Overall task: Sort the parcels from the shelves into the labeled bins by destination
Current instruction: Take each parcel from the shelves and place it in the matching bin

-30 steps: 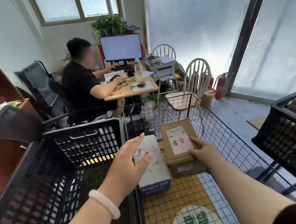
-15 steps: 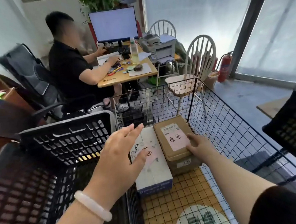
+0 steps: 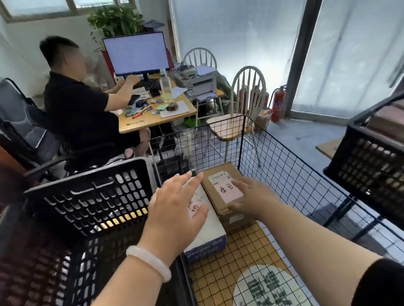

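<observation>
Down in the wire-mesh bin, at its far left corner, two parcels lying flat side by side, long sides touching: a white carton with blue print on its near end, and to its right a brown cardboard parcel bearing a printed shipping label and a pink note with red handwriting. Left hand spread wide over the white carton, fingers straight and apart, gripping nothing; impossible to tell whether touching the carton or just above it. Beneath that hand, a second red-lettered note on the carton, half hidden. White bracelet at the left wrist. Right hand laid flat on top of the brown parcel, fingers stretched across the pink note's right edge, thumb along the parcel's near top edge, curled round nothing. Nearer the camera, yellow bin floor with a round white sign in green lettering. Black plastic crate just beside the bin's left wall; second black crate off to the right, apart from the bin. Beyond: a person in black seated at a wooden desk facing a monitor, a printer, a wooden chair just behind the bin, a red fire extinguisher by the window
</observation>
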{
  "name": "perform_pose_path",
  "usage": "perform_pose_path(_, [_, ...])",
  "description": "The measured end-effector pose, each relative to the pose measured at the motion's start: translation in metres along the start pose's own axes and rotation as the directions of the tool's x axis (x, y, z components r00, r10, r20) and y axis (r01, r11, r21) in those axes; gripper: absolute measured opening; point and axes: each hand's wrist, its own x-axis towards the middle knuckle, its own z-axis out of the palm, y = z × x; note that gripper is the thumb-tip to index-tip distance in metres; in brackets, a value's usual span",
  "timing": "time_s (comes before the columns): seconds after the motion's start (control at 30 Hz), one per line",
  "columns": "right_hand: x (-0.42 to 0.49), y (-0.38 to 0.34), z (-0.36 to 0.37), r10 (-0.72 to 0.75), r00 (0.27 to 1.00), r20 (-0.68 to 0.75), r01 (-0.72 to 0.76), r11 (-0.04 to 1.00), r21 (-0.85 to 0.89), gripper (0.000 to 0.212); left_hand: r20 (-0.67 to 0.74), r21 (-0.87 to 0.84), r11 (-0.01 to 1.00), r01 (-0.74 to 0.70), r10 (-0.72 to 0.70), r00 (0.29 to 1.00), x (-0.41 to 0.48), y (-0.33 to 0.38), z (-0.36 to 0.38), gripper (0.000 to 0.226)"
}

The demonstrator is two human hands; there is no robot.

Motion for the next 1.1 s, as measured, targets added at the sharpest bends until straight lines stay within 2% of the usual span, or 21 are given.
perform_pose_path(0.1, [-0.048, -0.024, -0.027, -0.048, 0.993, -0.107, 0.049, 0.999, 0.004, 0.088, -0.012, 0.035, 0.998, -0.055, 0.056, 0.998, -0.010, 0.011, -0.006, 0.066])
perform_pose_path(0.23, [-0.130, -0.046, -0.047, -0.033, 0.963, -0.268, 0.045, 0.998, 0.037, 0.088, -0.015, 0.107, 0.982, -0.153, 0.155, 0.988, -0.031, 0.027, -0.019, 0.067])
perform_pose_path(0.37, [-0.227, -0.058, -0.046, 0.056, 0.927, -0.371, -0.030, 0.997, 0.074, 0.089, 0.016, 0.125, 0.953, -0.277, 0.277, 0.961, -0.067, 0.045, -0.030, 0.067])
perform_pose_path(0.53, [-0.342, -0.066, -0.021, 0.213, 0.830, -0.516, -0.173, 0.977, 0.125, 0.088, 0.054, 0.062, 0.894, -0.443, 0.440, 0.896, -0.130, 0.076, -0.030, 0.070])
perform_pose_path(0.73, [-0.483, -0.071, 0.001, 0.452, 0.695, -0.560, -0.434, 0.884, 0.175, 0.093, 0.026, -0.065, 0.727, -0.683, 0.686, 0.728, -0.213, 0.144, -0.012, 0.069])
perform_pose_path(0.93, [-0.624, -0.060, 0.022, 0.622, 0.486, -0.614, -0.646, 0.729, 0.227, 0.092, -0.027, -0.172, 0.484, -0.858, 0.869, 0.495, -0.303, 0.235, -0.003, 0.072])
perform_pose_path(1.1, [-0.742, -0.054, 0.047, 0.711, 0.309, -0.632, -0.762, 0.582, 0.284, 0.091, -0.060, -0.194, 0.312, -0.930, 0.943, 0.329, -0.394, 0.309, 0.001, 0.070])
